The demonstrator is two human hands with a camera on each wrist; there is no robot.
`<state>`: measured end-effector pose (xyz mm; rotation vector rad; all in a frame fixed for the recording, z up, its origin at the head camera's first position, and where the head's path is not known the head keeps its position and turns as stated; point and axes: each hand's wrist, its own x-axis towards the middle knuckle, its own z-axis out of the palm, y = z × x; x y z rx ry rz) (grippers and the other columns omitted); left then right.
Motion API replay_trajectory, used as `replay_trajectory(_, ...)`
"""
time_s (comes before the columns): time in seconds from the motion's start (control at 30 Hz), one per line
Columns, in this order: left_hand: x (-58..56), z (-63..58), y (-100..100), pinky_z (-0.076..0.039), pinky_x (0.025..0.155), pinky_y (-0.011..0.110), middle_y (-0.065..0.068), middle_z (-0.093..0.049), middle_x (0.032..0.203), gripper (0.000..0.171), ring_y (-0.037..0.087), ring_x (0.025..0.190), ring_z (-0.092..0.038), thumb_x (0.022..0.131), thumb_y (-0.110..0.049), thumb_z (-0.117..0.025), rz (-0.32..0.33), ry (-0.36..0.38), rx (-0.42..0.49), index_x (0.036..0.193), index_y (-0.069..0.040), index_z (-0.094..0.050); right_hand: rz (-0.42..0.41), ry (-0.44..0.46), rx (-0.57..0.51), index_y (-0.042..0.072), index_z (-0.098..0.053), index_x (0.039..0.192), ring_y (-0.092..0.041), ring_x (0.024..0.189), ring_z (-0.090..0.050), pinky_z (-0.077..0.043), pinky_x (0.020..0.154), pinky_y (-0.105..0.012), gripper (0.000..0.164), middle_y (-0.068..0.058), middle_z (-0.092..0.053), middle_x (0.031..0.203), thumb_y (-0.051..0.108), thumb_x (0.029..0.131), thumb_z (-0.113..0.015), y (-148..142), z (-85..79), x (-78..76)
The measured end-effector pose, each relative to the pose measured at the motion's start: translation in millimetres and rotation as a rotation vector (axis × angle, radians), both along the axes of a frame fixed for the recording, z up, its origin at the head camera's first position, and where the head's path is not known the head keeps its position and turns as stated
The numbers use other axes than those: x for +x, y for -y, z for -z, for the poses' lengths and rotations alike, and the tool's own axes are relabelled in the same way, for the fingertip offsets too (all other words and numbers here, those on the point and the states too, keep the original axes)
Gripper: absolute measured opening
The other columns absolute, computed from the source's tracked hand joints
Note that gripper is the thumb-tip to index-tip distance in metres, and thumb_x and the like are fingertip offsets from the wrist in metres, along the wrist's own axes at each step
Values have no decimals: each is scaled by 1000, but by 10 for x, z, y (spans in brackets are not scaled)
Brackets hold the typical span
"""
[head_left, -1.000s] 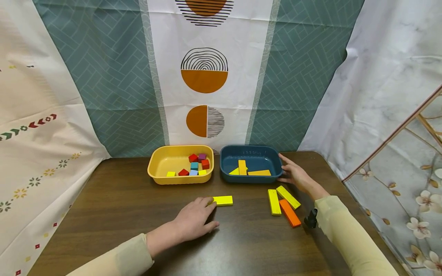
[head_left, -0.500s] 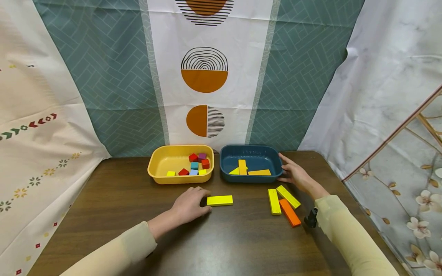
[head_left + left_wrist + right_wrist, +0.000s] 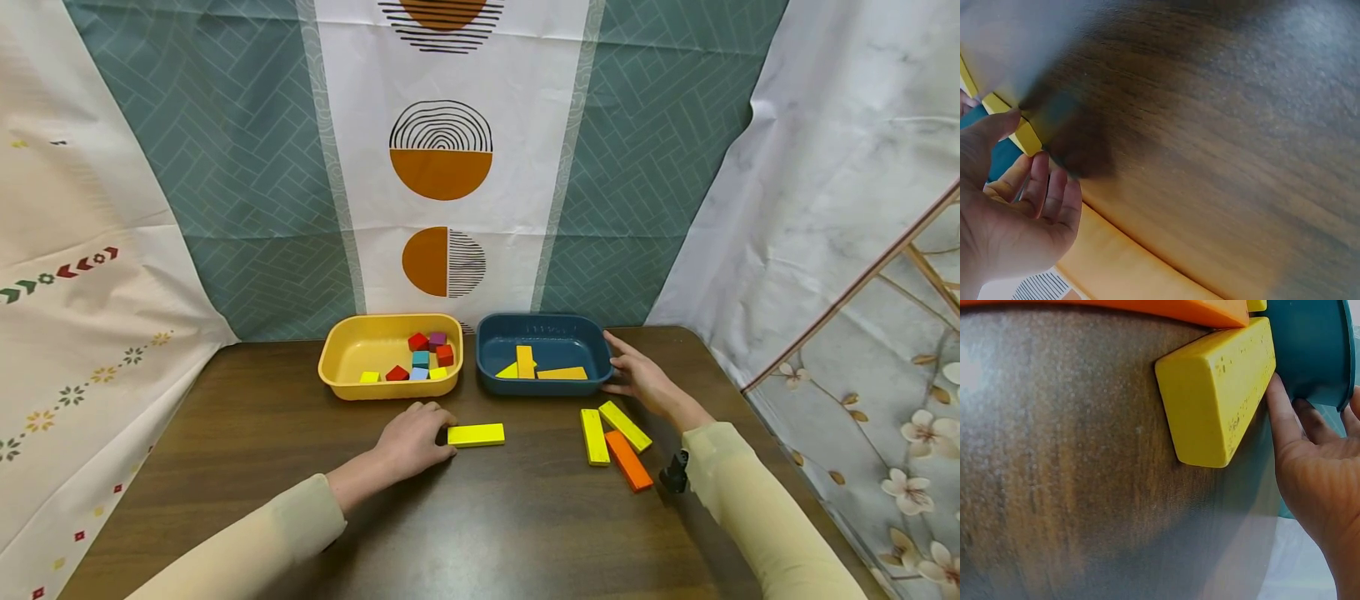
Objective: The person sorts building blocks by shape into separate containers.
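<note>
My left hand [image 3: 412, 442] pinches the left end of a yellow rectangular block [image 3: 478, 435] lying on the table. In the left wrist view, the thumb and fingers of my left hand [image 3: 1016, 200] stand on opposite sides of that block's end [image 3: 1025, 139]. At the right end of the dark blue tray [image 3: 498, 387], my right hand [image 3: 645, 382] rests against the outer wall with its fingers spread. The right wrist view shows the right hand [image 3: 1322, 469] touching the tray [image 3: 1310, 356], its fingers fairly straight.
Left of the blue tray stands a yellow tray [image 3: 337, 367] with several small coloured cubes. Several yellow blocks [image 3: 525, 362] lie in the blue tray. Two yellow blocks [image 3: 595, 437] and an orange block [image 3: 628, 461] lie before my right hand. Cloth hangs behind the table.
My left hand has drawn back leftward from over the yellow block, then brought thumb and fingers round its left end. The right hand stays at the blue tray.
</note>
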<state>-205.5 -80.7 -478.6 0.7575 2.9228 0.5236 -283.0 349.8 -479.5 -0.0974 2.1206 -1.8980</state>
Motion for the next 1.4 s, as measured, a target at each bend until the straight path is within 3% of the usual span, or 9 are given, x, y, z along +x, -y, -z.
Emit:
replay_trajectory(0.73,-19,22,25,-50,78,33,-5,-64,97,36,15,87,-51,85,-31,-85,22,0,25,115,-13,-76,4,-5,9,24,-6,166,-49,145,-28,-38,108,-62,63,-13,7,171,10,110,-30,22,14,17)
replay_trajectory(1.07,-3,-109,25,-49,76,30,-9,-64,96,37,13,88,-50,83,-35,-85,34,10,59,115,-17,-76,9,-13,0,23,-7,166,-49,145,-28,-37,108,-63,63,-13,6,171,10,109,-30,11,7,15)
replay_trajectory(1.4,18,-339,-34,-50,76,30,-9,-68,98,35,12,89,-52,82,-35,-86,49,-48,114,112,-19,-78,2,-10,2,23,-7,166,-49,145,-28,-37,108,-62,63,-13,6,171,10,109,-30,20,0,16)
